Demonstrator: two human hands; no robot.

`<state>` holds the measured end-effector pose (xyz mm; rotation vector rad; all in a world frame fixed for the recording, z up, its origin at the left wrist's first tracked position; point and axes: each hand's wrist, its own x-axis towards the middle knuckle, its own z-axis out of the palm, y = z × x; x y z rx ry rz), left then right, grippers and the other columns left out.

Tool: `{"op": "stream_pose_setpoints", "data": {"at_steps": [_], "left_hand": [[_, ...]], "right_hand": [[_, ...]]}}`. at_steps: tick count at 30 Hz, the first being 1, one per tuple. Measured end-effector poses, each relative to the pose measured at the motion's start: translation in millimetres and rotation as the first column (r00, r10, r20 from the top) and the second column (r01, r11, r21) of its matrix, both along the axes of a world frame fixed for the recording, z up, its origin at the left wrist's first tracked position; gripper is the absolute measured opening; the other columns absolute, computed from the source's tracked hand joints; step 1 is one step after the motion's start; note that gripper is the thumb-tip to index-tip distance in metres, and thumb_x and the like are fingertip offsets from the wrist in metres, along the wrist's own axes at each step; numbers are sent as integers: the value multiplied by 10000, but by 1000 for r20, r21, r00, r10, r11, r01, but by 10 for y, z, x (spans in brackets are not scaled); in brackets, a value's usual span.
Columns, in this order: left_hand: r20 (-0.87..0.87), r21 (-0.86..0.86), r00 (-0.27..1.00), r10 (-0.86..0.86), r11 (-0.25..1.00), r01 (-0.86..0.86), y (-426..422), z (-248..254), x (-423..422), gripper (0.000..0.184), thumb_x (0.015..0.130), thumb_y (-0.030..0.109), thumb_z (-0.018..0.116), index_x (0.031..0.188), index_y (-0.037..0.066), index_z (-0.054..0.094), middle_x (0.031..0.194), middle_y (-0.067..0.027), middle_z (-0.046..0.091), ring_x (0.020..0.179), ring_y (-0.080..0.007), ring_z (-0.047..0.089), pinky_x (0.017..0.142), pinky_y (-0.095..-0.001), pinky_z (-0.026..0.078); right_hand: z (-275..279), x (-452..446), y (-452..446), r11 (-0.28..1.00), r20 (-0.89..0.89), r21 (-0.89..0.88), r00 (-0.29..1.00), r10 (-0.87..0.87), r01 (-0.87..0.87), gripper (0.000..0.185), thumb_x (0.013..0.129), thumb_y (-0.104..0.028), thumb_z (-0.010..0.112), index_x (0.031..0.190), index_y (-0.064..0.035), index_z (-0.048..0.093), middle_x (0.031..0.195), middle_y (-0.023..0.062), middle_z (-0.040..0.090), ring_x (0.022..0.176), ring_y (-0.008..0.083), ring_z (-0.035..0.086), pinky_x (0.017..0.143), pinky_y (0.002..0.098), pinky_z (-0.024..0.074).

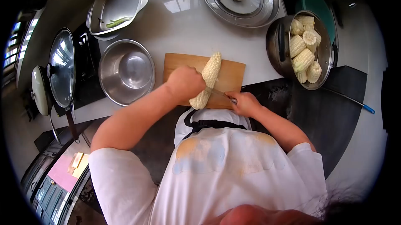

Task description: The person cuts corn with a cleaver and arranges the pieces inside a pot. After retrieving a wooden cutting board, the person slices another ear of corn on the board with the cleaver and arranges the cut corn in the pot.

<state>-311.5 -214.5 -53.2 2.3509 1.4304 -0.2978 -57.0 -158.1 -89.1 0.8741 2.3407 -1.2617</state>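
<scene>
A whole peeled corn cob [211,71] lies slanted across the wooden cutting board [172,62], its narrow tip pointing away from me. My right hand [246,103] is closed round the handle of a knife [219,93], whose blade lies across the lower half of the cob. On the other side, my left hand [186,83] is curled into a fist against the cob, at the far end of the blade. Its fingertips are hidden, so what it grips does not show. The cob looks whole, with its thick end near the board's front edge.
An empty steel bowl [127,72] stands left of the board. Behind it is a rectangular pan [119,1] with a green piece inside. A pot [280,45] of corn pieces [303,60] is at the right. A round glass-lidded pan [209,1] is at the back.
</scene>
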Motion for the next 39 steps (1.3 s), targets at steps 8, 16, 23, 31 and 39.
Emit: {"op": "stream_pose_setpoints", "data": {"at_steps": [8,16,23,31,39], "left_hand": [[104,56,993,61,996,-67,-124,-232,-325,62,671,153,562,631,123,598,694,-46,610,691,-232,619,607,-353,505],[60,33,997,53,998,-55,-58,-322,-371,102,675,176,546,620,111,602,675,-54,610,692,-242,618,613,-355,507],[72,99,996,45,994,-52,-115,-77,-413,88,674,140,545,636,109,619,692,-48,618,716,-243,615,634,-365,501],[-50,10,999,-3,1000,4,13,-226,-360,89,677,127,555,662,108,642,711,-58,626,762,-247,615,664,-363,498],[-2,83,995,101,991,-101,-3,-193,-293,100,685,149,558,639,117,640,686,-48,629,717,-240,625,643,-372,501]], "right_hand": [[204,-210,42,995,83,-24,992,96,-95,376,745,-133,549,1113,-61,574,898,180,644,824,339,621,724,417,503],[233,-292,81,992,121,-28,985,122,-120,306,751,-140,519,1031,-40,595,828,207,637,747,371,617,687,445,498],[516,-275,-38,993,53,58,994,96,-99,251,759,-140,518,970,-31,601,820,214,631,764,379,611,696,452,493],[212,-286,-17,997,82,58,995,48,-52,370,761,-136,525,1115,-46,581,907,209,633,840,366,611,751,433,492],[200,-274,30,997,79,26,994,75,-77,375,761,-130,513,1118,-33,576,930,216,628,855,370,606,770,428,486]]}}
